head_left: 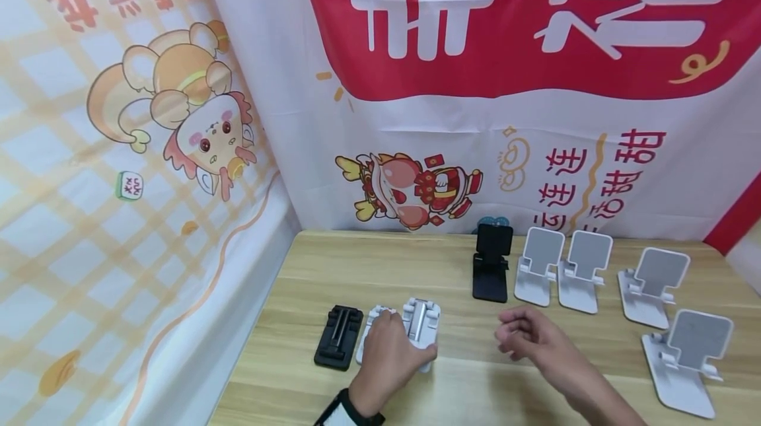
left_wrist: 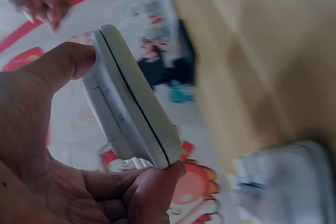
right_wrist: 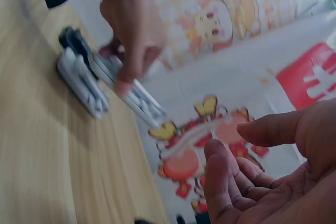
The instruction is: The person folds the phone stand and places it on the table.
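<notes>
My left hand (head_left: 389, 353) grips a folded white phone stand (head_left: 423, 320) by its edges, thumb on one side and fingers on the other. In the left wrist view this folded stand (left_wrist: 134, 98) shows edge-on, raised off the wooden table. A second folded white stand (head_left: 364, 340) lies partly hidden behind that hand, with a folded black stand (head_left: 339, 337) to its left. Over the table to the right, my right hand (head_left: 532, 337) hovers with loosely bent fingers and nothing in them; the right wrist view shows its bare palm (right_wrist: 283, 192).
Along the right side of the wooden table (head_left: 464, 386) stand several unfolded phone stands. One is a black stand (head_left: 492, 264) near the back edge; the others are white with grey pads, such as the front right one (head_left: 692, 353). Printed cloth (head_left: 285, 102) hangs behind and at left.
</notes>
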`<state>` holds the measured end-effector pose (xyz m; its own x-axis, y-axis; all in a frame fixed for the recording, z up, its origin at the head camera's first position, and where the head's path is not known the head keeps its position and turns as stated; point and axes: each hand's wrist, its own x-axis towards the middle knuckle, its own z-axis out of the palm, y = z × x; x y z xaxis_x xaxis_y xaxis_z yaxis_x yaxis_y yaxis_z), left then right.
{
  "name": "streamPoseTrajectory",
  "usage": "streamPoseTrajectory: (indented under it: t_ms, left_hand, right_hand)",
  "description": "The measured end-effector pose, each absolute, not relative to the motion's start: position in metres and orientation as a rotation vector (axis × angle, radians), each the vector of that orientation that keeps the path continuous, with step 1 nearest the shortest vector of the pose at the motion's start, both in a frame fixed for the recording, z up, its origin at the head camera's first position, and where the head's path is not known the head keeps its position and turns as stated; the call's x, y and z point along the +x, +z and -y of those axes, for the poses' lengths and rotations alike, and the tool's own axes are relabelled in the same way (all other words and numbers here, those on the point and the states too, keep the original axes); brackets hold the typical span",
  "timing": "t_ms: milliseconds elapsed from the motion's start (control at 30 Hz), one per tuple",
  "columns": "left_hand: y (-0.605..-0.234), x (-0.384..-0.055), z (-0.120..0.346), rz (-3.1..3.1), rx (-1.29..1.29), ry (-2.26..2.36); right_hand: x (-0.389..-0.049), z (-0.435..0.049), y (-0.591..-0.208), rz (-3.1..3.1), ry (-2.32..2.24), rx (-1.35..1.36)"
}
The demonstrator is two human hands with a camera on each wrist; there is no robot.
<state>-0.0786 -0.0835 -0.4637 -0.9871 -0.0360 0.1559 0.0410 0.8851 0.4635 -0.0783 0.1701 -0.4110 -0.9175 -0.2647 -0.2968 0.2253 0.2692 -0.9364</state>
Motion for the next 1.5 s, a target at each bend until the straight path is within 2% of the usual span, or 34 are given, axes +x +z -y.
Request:
streamPoseTrajectory:
  t_ms: [133,267,400,567,867,1133,1500]
  left_hand:
    - [-0.482,-0.088,0.087,2.896,-0.014,-0.676]
    - [-0.493,-0.092,0.087,2.934,-0.003,-0.656]
    - [-0.498,-0.094,0.087,2.97,0.009,-0.653]
    - [-0.499,-0.091,0.084,2.962,-0.006,-0.627]
    - [-0.501,-0.084,0.076,2.995,-0.039,-0.645]
    - [-0.511,-0.08,0.074,2.993,-0.06,-0.583]
    - [-0.512,-0.081,0.073,3.036,-0.039,-0.57]
  right_hand:
    - [-0.081,-0.202,-0.416,-2.262,-1.623,0.034]
    - [-0.081,-0.234,-0.426,-2.468,-1.58,-0.019]
    - [-0.083,-0.266,-0.432,-2.762,-1.465,-0.065]
    - [-0.088,-0.299,-0.429,-2.815,-1.347,0.036]
    - [-0.097,-0.322,-0.429,-2.958,-1.187,0.096]
    - [-0.109,-0.349,-0.433,-3.372,-0.297,0.449]
    - [-0.108,-0.361,-0.436,-3.458,-0.343,0.219]
